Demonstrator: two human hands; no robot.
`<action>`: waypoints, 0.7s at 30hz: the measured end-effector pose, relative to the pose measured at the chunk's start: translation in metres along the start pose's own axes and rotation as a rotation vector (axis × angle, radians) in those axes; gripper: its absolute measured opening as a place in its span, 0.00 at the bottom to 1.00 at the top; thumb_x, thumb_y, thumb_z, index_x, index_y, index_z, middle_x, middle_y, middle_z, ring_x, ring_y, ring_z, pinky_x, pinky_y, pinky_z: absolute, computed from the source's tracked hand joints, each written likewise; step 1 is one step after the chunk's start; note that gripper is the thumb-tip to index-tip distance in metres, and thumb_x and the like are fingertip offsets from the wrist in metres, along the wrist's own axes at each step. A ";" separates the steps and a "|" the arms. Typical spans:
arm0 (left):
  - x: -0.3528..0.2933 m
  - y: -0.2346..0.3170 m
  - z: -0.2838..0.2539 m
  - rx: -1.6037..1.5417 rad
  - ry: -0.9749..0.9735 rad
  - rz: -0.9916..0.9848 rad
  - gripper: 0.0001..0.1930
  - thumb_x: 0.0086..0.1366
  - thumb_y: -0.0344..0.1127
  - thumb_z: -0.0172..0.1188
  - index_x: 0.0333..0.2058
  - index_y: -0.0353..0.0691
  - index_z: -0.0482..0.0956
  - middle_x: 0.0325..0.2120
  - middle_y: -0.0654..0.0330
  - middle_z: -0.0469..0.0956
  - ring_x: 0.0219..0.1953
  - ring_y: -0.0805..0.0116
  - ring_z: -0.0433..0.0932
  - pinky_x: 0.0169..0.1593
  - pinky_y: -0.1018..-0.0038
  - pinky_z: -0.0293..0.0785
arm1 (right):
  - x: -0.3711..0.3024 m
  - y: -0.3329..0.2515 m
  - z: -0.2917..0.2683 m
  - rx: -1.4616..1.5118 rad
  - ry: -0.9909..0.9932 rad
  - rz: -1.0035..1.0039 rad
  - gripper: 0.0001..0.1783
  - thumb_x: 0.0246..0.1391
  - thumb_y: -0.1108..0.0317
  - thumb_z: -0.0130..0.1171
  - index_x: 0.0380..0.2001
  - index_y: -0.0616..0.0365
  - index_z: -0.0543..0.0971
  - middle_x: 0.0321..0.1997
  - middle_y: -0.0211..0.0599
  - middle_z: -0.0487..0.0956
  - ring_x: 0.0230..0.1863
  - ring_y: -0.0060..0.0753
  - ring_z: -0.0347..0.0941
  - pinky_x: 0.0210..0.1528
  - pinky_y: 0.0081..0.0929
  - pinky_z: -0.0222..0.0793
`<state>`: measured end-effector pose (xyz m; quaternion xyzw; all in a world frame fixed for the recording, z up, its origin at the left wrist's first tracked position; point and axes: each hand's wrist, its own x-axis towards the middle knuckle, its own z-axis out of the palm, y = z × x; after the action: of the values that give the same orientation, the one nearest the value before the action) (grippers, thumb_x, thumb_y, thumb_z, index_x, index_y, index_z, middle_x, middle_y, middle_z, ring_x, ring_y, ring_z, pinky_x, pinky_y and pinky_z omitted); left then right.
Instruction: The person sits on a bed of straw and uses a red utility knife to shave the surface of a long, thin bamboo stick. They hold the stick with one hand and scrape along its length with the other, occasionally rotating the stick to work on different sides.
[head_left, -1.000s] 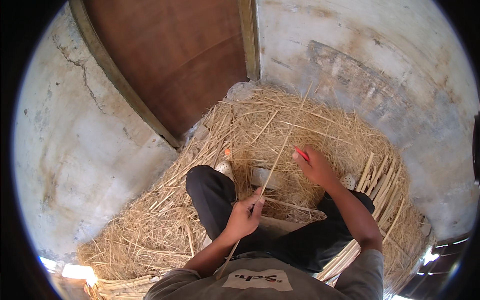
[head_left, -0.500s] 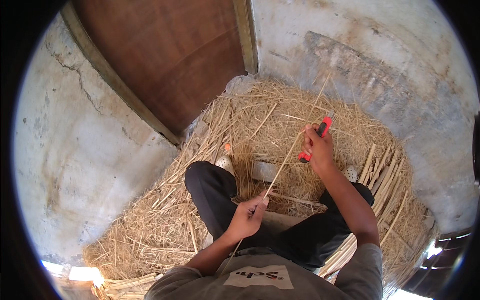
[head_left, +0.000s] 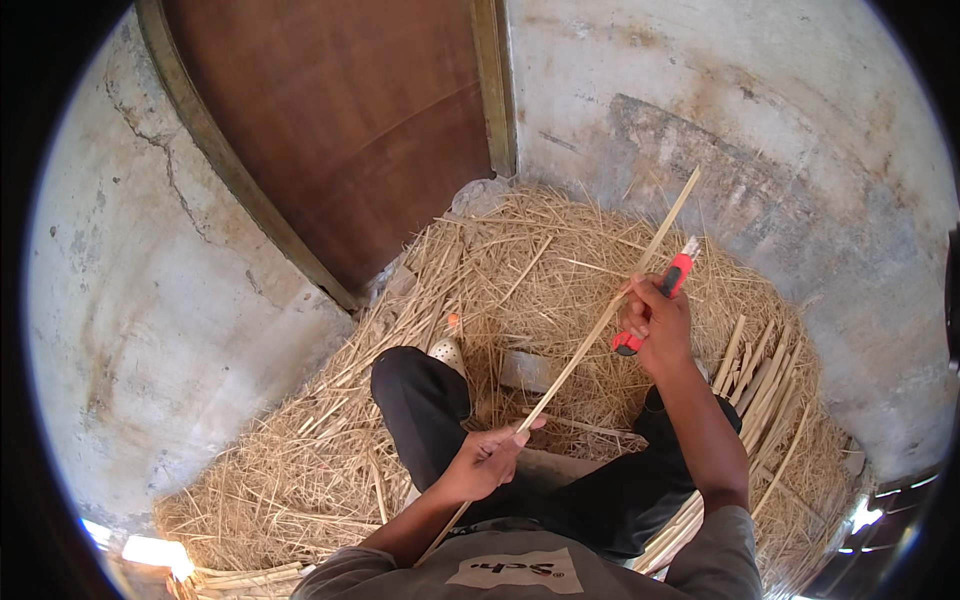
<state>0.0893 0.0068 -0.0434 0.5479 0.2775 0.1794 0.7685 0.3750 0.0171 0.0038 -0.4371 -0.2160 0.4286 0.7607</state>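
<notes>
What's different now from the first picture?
The right hand moved rightward and took hold of the strip, which it wasn't touching before. The strip's far end swung to the right too. The left hand still holds the strip lower down, the red knife stays in the right hand, and the straw looks the same.

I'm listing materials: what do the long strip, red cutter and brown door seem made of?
Strip: probably split bamboo or cane, matte; it looks pale and slender.
Cutter: likely smooth plastic, from its bright red and black; its pale tip may be metal.
Door: perhaps wood or plywood, fairly dull; its flat brown panel leaves this open.
</notes>
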 end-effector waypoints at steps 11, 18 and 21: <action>-0.050 -0.086 -0.054 -0.140 0.247 -0.255 0.18 0.74 0.38 0.43 0.56 0.37 0.70 0.11 0.73 0.59 0.12 0.84 0.56 0.18 0.83 0.53 | 0.066 -0.141 -0.153 -0.202 0.350 -0.550 0.15 0.65 0.63 0.46 0.23 0.53 0.68 0.14 0.22 0.61 0.13 0.20 0.56 0.16 0.25 0.57; 0.029 -0.001 -0.027 -0.103 -0.015 0.051 0.18 0.75 0.44 0.38 0.43 0.36 0.71 0.09 0.66 0.62 0.08 0.79 0.57 0.17 0.80 0.56 | 0.074 -0.003 -0.096 -1.520 -0.048 -0.251 0.23 0.56 0.50 0.58 0.28 0.64 0.75 0.21 0.45 0.74 0.25 0.43 0.73 0.32 0.39 0.69; 0.049 0.009 -0.018 -0.168 0.017 0.050 0.16 0.75 0.44 0.37 0.36 0.38 0.69 0.08 0.66 0.61 0.07 0.77 0.56 0.17 0.80 0.55 | 0.050 0.015 -0.073 -1.651 -0.095 -0.221 0.25 0.54 0.46 0.59 0.29 0.62 0.76 0.21 0.47 0.74 0.25 0.47 0.72 0.32 0.39 0.67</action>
<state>0.1169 0.0515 -0.0510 0.4867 0.2544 0.2258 0.8046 0.4462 0.0279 -0.0493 -0.8119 -0.5342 0.0733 0.2238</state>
